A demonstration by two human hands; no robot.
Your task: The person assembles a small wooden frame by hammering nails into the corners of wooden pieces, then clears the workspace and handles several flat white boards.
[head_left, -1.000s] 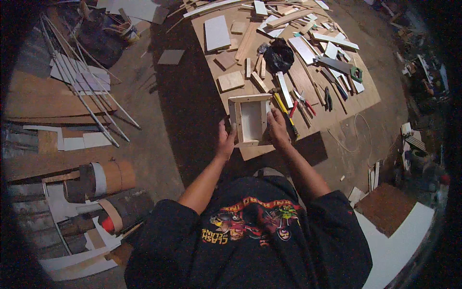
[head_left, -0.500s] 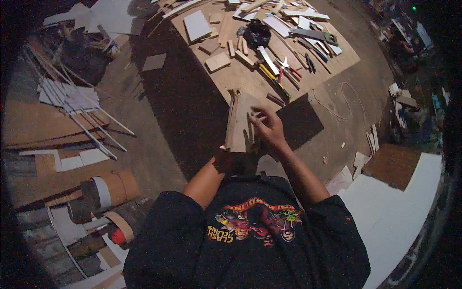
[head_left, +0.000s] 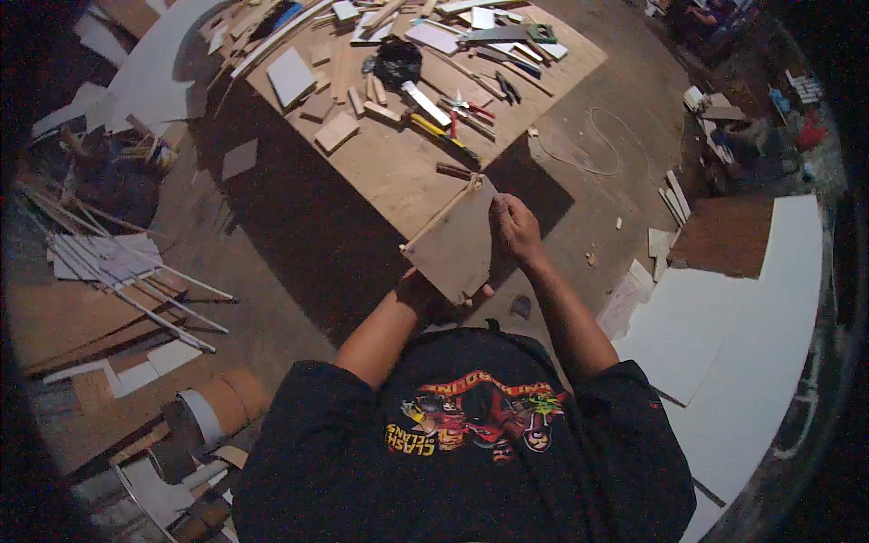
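Note:
Held in front of me above the floor is a light wooden panel (head_left: pixel 457 240), roughly four-sided, with a narrow wood strip along its far left edge. My left hand (head_left: pixel 421 291) supports it from underneath; most of that hand is hidden in shadow, and fingertips show past the near edge. At the panel's right edge my right hand (head_left: pixel 518 231) is closed, its thumb side against the wood. Just beyond, at the corner of the plywood worktable (head_left: pixel 385 190), lie a short dark wood piece (head_left: pixel 457 172) and a yellow-handled tool (head_left: pixel 442 136).
Farther back on the table are red-handled pliers (head_left: pixel 466 109), a handsaw (head_left: pixel 507 36), a black plastic bag (head_left: pixel 398 63) and many wood offcuts. Long thin rods (head_left: pixel 145 271) and boards lie on the left. White sheets (head_left: pixel 742 317) and a brown board (head_left: pixel 724 237) lie on the right.
The panel has turned so its broad face shows more, and its far end has swung right. My right hand has gone from over its face to its right edge. The view has shifted right.

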